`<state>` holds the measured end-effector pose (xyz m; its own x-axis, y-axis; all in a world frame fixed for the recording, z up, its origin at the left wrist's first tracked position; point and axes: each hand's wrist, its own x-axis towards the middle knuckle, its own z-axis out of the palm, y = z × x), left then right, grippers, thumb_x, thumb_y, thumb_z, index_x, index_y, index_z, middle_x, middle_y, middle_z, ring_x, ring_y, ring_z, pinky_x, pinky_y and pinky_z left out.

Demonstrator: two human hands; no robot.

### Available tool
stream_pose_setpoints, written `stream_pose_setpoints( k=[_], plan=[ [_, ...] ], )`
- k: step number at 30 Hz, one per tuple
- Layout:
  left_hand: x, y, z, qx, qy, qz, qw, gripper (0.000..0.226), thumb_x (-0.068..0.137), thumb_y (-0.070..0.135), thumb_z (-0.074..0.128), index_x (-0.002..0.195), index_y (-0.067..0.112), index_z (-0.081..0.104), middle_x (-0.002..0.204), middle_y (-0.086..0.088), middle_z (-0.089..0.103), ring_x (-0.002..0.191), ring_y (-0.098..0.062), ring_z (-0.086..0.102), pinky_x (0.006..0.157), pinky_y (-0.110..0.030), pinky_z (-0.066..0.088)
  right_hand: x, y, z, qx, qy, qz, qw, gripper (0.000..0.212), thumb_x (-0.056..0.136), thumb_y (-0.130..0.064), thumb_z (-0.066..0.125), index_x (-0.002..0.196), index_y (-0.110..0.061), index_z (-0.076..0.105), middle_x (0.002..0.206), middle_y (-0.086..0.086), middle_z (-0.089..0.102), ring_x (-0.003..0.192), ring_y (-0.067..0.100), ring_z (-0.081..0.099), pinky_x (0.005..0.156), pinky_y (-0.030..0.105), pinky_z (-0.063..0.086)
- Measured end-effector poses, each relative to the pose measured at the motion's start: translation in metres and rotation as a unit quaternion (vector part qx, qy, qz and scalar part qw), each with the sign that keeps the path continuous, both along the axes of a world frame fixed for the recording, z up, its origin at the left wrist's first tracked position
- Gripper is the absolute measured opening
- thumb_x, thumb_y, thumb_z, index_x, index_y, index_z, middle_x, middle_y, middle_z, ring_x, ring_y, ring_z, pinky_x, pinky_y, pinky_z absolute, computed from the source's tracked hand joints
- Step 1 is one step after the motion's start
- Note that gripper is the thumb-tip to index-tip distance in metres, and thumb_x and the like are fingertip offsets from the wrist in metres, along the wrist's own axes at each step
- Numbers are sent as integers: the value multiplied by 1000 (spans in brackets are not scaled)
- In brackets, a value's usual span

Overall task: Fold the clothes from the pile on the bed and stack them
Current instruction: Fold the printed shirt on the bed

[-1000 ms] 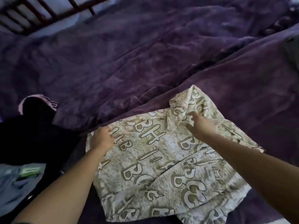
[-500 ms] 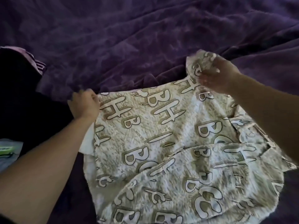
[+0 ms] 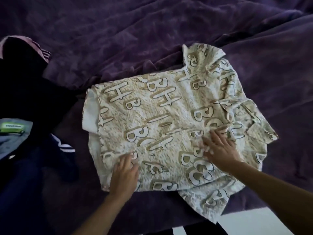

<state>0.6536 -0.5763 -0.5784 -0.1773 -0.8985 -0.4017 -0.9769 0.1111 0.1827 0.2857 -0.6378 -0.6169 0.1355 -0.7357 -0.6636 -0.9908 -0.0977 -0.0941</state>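
The bunched end of the lettered shirt (image 3: 160, 116) at one o'clock, and the soft purple blanket (image 3: 118, 39) beneath, could trap creases or skew the fold, I'd say. The shirt lies spread mid-bed under both hands. The left hand (image 3: 124, 175) lies flat at its seven o'clock, and the right hand (image 3: 220, 150), splayed and blurry, at four. The dark pile (image 3: 25, 99) sits at nine.

a deep purple plush blanket (image 3: 152, 31) spreads from the near edge to the far side, rumpled into soft folds, with one long ridge running from the far right down toward the middle. at the near right a strip of pale floor (image 3: 257, 223) shows past its edge.
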Motion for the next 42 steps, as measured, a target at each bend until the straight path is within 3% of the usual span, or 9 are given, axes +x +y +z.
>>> stream_pose_setpoints(
  k=[5, 8, 10, 16, 21, 28, 33, 37, 42],
  plan=[
    [-4, 67, 10, 111, -72, 118, 984, 37, 77, 20, 72, 113, 17, 67, 129, -13, 53, 121, -33, 48, 95, -46, 44, -36, 29, 20, -78, 64, -131, 986, 64, 90, -67, 39, 142, -33, 28, 159, 6, 15, 146, 28, 14, 111, 50, 26],
    [-13, 82, 15, 80, -49, 78, 993, 41, 67, 17, 81, 106, 12, 70, 114, -14, 59, 114, -37, 54, 95, -51, 44, -16, 45, 45, -181, -15, -82, 980, 42, 90, -58, 45, 106, -23, 61, 115, 3, 59, 101, 21, 56, 73, 32, 48],
    [-22, 89, 16, 88, -44, 47, 994, 41, 77, 27, 72, 116, 17, 65, 116, -6, 55, 117, -30, 49, 103, -44, 37, 9, 74, 61, -166, -102, -22, 981, 49, 89, -65, 32, 84, -25, 59, 84, -8, 61, 71, 11, 57, 51, 18, 35],
    [-28, 103, -8, 140, -31, 57, 988, 51, 90, 32, 56, 138, 23, 43, 142, -4, 35, 134, -23, 30, 104, -37, 37, 59, 174, 32, -1, 9, 63, 998, 52, 84, -47, 55, 131, -25, 48, 131, -2, 49, 125, 22, 45, 95, 37, 40],
    [-22, 106, 7, 158, -61, 41, 985, 44, 90, 29, 55, 133, 21, 47, 135, -5, 42, 125, -25, 40, 97, -39, 41, -11, 153, 69, -131, 25, -116, 984, 10, 82, -20, 60, 90, -21, 68, 93, 3, 71, 85, 33, 66, 67, 33, 43],
    [-55, 98, 4, 33, -70, -55, 995, 56, 86, 32, 61, 137, 22, 41, 136, -8, 40, 126, -27, 38, 102, -40, 34, -81, 154, 137, -217, -22, -193, 957, 27, 69, 4, 63, 72, -21, 69, 73, 4, 71, 70, 36, 64, 58, 30, 39],
    [-66, 82, -45, -26, -72, -9, 997, 65, 78, 41, 71, 133, 21, 43, 127, -8, 45, 122, -29, 41, 102, -47, 33, -55, 208, 91, -11, -36, -61, 997, 17, 77, -8, 60, 79, -22, 69, 74, 7, 68, 77, 35, 62, 57, 30, 36],
    [-43, 59, -68, -99, -5, 15, 995, 49, 76, 34, 76, 113, 12, 54, 103, -12, 62, 98, -34, 55, 84, -49, 39, -48, 219, 70, -46, -88, -96, 990, 11, 80, -9, 58, 83, -15, 67, 67, 6, 64, 71, 38, 60, 56, 33, 38],
    [-23, 68, -55, -127, 91, 32, 987, 16, 89, 13, 64, 101, 2, 61, 72, -21, 66, 63, -41, 63, 55, -44, 47, -40, 192, 75, -148, -132, -121, 973, 34, 80, -60, 57, 88, -26, 57, 70, -15, 57, 64, 20, 57, 59, 31, 43]
  ],
)
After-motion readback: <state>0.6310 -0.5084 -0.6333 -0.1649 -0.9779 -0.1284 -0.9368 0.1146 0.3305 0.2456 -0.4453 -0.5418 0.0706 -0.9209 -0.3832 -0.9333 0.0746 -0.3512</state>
